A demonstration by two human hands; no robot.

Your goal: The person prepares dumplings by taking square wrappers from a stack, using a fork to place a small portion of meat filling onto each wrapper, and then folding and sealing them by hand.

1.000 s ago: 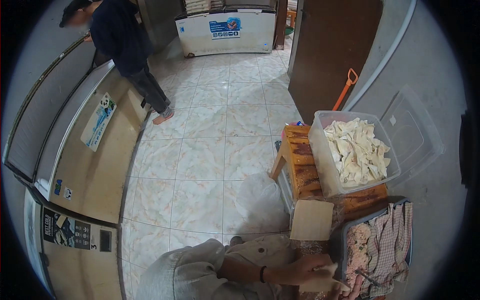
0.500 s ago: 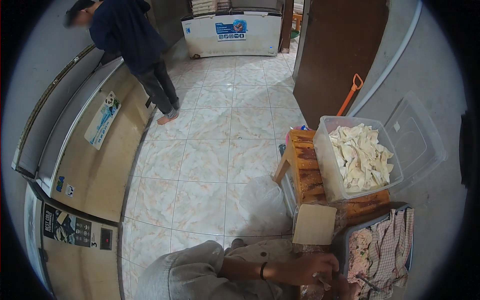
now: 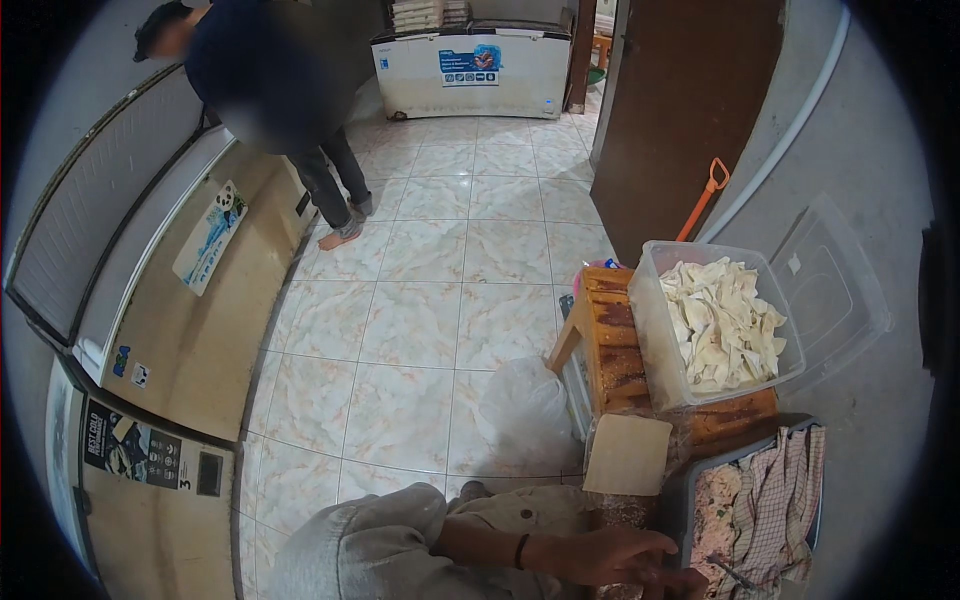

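Observation:
My left hand (image 3: 625, 555), with a dark band at the wrist, is low at the right of centre, index finger extended, other fingers curled over something I cannot make out. My right hand (image 3: 680, 585) meets it at the bottom edge, mostly hidden. Beside them a grey tub (image 3: 715, 525) holds pinkish minced filling, a spoon handle (image 3: 730, 570) and a checked cloth (image 3: 790, 490). Just above my hands lies a stack of square pale wrappers (image 3: 628, 455).
A wooden bench (image 3: 610, 320) bears a clear box (image 3: 650, 300) of pale folded dumplings. A person (image 3: 255, 70) leans over an open chest freezer (image 3: 190, 300) at the left. Another freezer (image 3: 410, 90) stands behind. A plastic bag (image 3: 520, 410) lies on the tiles.
The pale wrapper in my left hand has dropped out of sight, and its index finger has straightened. The other person has shifted right, and the scene sits a little lower.

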